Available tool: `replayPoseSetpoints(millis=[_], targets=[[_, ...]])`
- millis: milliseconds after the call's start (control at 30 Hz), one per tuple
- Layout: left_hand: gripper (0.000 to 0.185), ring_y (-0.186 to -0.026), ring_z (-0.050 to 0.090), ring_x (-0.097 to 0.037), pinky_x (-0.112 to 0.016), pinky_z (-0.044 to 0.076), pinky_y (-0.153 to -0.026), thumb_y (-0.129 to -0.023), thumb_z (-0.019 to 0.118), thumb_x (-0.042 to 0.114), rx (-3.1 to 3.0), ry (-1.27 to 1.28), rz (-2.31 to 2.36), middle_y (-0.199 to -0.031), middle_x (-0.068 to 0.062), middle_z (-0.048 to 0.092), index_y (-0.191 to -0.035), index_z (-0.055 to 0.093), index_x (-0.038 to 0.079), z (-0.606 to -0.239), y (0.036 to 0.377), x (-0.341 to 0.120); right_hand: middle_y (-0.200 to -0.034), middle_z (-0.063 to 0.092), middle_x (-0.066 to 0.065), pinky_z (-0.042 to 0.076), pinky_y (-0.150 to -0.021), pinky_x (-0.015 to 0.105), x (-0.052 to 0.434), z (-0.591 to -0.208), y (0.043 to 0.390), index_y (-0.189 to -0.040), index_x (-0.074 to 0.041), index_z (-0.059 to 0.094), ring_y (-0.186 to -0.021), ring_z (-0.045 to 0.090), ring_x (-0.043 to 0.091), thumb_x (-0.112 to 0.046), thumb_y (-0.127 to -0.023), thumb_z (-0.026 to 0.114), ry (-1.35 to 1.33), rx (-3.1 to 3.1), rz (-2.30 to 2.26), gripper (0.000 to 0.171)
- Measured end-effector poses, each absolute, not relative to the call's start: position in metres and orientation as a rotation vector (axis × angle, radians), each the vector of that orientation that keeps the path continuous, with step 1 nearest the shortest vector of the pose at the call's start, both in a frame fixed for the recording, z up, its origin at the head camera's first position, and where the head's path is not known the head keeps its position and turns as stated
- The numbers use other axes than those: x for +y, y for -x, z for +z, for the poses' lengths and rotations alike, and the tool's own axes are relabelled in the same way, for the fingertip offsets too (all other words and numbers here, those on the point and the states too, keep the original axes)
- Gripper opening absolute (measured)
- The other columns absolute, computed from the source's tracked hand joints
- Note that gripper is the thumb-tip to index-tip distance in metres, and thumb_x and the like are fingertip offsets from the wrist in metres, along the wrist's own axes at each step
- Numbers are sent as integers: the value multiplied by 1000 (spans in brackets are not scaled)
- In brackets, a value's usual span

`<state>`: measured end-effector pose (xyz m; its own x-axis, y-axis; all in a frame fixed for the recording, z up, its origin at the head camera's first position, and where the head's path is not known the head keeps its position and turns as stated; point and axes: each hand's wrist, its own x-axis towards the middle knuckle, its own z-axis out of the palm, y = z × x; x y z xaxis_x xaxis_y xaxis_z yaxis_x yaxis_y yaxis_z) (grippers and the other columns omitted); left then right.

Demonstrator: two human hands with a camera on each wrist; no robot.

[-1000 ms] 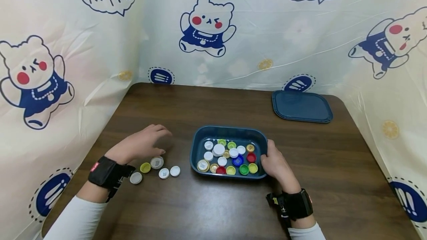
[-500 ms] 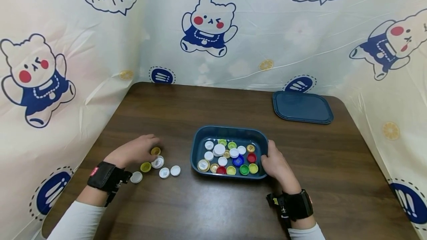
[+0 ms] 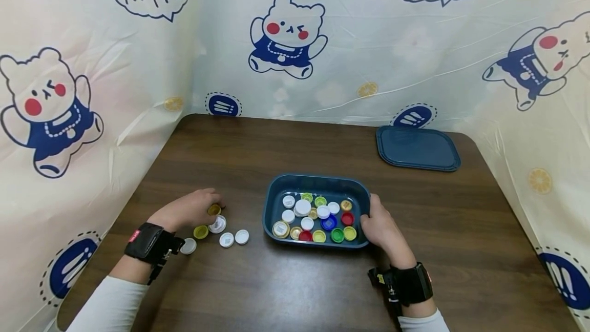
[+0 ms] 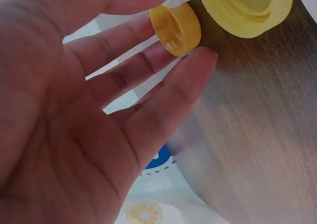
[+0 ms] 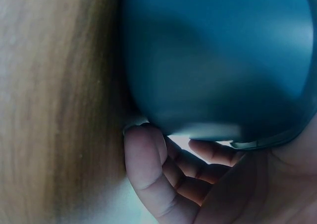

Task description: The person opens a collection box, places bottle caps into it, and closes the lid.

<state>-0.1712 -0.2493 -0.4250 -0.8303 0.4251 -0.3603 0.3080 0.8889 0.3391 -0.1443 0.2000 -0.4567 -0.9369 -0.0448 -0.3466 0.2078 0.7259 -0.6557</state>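
- Seen from my head, my left hand (image 3: 189, 210) rests low on the brown table (image 3: 295, 281), knuckles up, with a small orange cap (image 3: 214, 209) showing at its fingertips; from there I cannot tell how the fingers sit on it.
- My left wrist view settles that: the orange cap (image 4: 176, 29) is pinched on edge between my thumb and a fingertip, hollow side toward the camera, while my other fingers (image 4: 163, 97) lie almost straight and slightly spread.
- That same view shows a larger yellow cap (image 4: 245, 6) just beside the orange one, open side up on the wood.
- Only the head view shows the loose group near my left hand: a yellow-green cap (image 3: 200, 231) and four white caps (image 3: 226, 240) on the table.
- From above, my right hand (image 3: 380, 228) grips the right end of the blue tray (image 3: 272, 196), which holds a heap of mixed caps (image 3: 318, 216) in white, yellow, green, red and blue.
- My right wrist view shows what is hidden from above: my fingers (image 5: 146, 177) curled under the tray's wall (image 5: 213, 60).
- A blue lid (image 3: 417, 147) lies flat at the far right of the table, well apart from the tray.
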Motion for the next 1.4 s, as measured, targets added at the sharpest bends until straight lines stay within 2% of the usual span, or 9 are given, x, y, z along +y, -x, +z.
replayPoseSetpoints(millis=[467,767,1100,1400], targets=[[25,-91,59,-23,-39,52,-77,-85,71,6,2636,-583,398,-109,-9,66,-110,73,4,-425,175,-252,-146,45,31,43,-100,60,200,-455,145,-153,0,20,-123,51,40,-9,-103,42,-126,2589,-1036,56],[18,-89,59,-21,-40,52,-78,-89,73,12,2697,-590,411,-103,-7,65,-106,73,6,-428,179,-254,-146,45,32,43,-100,60,199,-455,146,-153,0,20,-123,51,41,-9,-103,42,-125,2590,-1035,56],[21,-89,59,-21,-42,53,-79,-84,78,8,2744,-595,371,-99,-4,64,-104,70,7,-435,185,-257,-146,45,31,43,-101,61,200,-457,145,-153,-1,21,-124,51,41,-9,-102,43,-132,2596,-1040,56],[20,-81,55,-19,-36,51,-72,-85,73,8,2797,-588,343,-98,-5,60,-105,71,8,-423,188,-243,-145,46,31,43,-100,60,200,-457,144,-153,0,21,-123,52,41,-9,-103,42,-120,2596,-1043,55]])
